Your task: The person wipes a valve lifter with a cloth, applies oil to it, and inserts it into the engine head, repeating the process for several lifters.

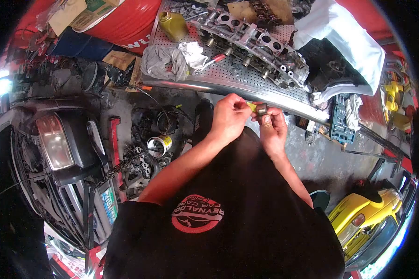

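The fingers of the left hand [228, 118] are bent in with their tips nearly together, pinching a small, thin yellow piece [251, 106] whose material is unclear. The fingers of the right hand [271, 131] are curled round a small, rounded, dull-grey metal part [261, 109], with the thumb on its near side. The metal part sits between the two sets of fingertips, held up just short of the table's edge, with the yellow piece right beside it; whether these two touch, I cannot tell.

Beyond the fingers is a silver table [233, 76] of perforated metal with a smooth rim. On it, ahead of the fingers, lies a long silver-grey metal cylinder head [253, 39] with round openings. Ahead and left of the fingers are a red-handled tool [216, 59], a crumpled grey cloth [160, 63] and, farther off, an olive-yellow plastic jug [172, 26]. Well to the right of the fingers is a blue, compartmented tool case [342, 121]; ahead of that hangs a large white cloth [347, 37].

Left of the fingers and lower, a white bucket with a yellow label [159, 145] stands near a dark car front [77, 162].
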A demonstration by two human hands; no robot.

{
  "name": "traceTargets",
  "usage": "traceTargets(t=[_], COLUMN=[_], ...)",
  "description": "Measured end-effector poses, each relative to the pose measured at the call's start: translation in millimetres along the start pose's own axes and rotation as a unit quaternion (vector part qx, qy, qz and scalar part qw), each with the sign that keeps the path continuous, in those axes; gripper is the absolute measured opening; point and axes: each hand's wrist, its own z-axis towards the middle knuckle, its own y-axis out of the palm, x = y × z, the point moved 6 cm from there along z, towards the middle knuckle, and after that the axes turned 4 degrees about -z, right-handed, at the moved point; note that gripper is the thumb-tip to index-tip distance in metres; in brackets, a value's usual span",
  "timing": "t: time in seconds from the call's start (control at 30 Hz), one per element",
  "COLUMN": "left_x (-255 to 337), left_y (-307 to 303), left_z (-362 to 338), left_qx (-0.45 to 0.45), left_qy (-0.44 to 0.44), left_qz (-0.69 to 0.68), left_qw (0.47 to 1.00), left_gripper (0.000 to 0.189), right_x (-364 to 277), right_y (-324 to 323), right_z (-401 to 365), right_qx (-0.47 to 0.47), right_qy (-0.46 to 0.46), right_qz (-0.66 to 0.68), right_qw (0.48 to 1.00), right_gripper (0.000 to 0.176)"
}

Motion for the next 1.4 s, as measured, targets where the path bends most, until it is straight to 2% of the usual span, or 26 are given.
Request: traceTargets(t=[0.03,0.13,0.2,0.3,0.37,0.4,0.5,0.53,0.63,0.67,0.8,0.9,0.97,1.0,1.07,1.17,1.23,1.3,1.33,1.37,1.4], left_x=[-2,10,27,36,40,41,13,9,13,5,5,5,16,24,43,52,48,44,40,38,36], left_y=[-1,0,3,2,-1,-2,-2,1,0,-5,-11,-12,-12,-12,-8,-5,-11,-22,-29,-39,-57], left_z=[1,-1,-9,-7,-6,-5,8,10,9,13,13,14,13,12,5,4,9,15,18,22,31], left_qx=[0.0,-0.009,-0.02,-0.031,-0.019,-0.013,-0.011,-0.033,-0.041,-0.044,-0.034,0.025,0.002,-0.009,-0.038,-0.051,-0.038,-0.015,0.017,0.049,0.078], left_qy=[-0.002,-0.006,-0.003,0.077,0.078,0.079,0.04,-0.006,-0.083,-0.082,-0.057,-0.036,0.006,0.028,0.063,0.085,0.085,0.072,0.052,0.032,0.053], left_qz=[-0.01,-0.042,-0.069,0.063,0.069,0.072,-0.057,-0.186,-0.413,-0.424,-0.401,-0.326,-0.183,-0.11,-0.095,-0.095,-0.119,-0.181,-0.204,-0.226,-0.237], left_qw=[1.0,0.999,0.997,0.995,0.994,0.994,0.998,0.982,0.906,0.901,0.914,0.944,0.983,0.994,0.993,0.991,0.989,0.981,0.978,0.972,0.967], left_gripper=[0.005,0.005,0.005,0.006,0.006,0.006,0.007,0.008,0.007,0.006,0.006,0.009,0.01,0.01,0.01,0.012,0.012,0.012,0.012,0.013,0.012], right_x=[2,5,7,19,20,21,9,11,14,13,13,3,-1,-1,-1,14,4,-13,-5,-10,-18], right_y=[1,5,4,-4,-6,-7,6,7,8,9,12,17,19,18,15,7,13,20,16,14,14], right_z=[2,1,2,1,3,4,8,8,7,6,6,7,8,9,9,12,15,13,11,10,8], right_qx=[0.004,0.031,0.017,-0.008,-0.024,-0.022,-0.013,-0.016,-0.023,-0.022,-0.061,-0.067,-0.053,-0.068,-0.097,-0.078,-0.088,-0.097,-0.133,-0.144,-0.155], right_qy=[0.009,0.121,0.15,0.163,0.154,0.136,0.141,0.145,0.163,0.174,0.204,0.23,0.261,0.247,0.22,0.228,0.185,0.169,0.175,0.164,0.154], right_qz=[0.072,0.205,0.152,0.033,-0.017,0.019,0.165,0.205,0.301,0.32,0.374,0.379,0.387,0.356,0.293,0.27,0.318,0.33,0.355,0.372,0.388], right_qw=[0.997,0.971,0.977,0.986,0.988,0.99,0.976,0.968,0.939,0.931,0.903,0.894,0.883,0.899,0.925,0.932,0.926,0.924,0.909,0.902,0.895], right_gripper=[0.011,0.013,0.015,0.018,0.018,0.016,0.018,0.019,0.021,0.022,0.028,0.032,0.03,0.028,0.023,0.018,0.026,0.032,0.039,0.04,0.041])
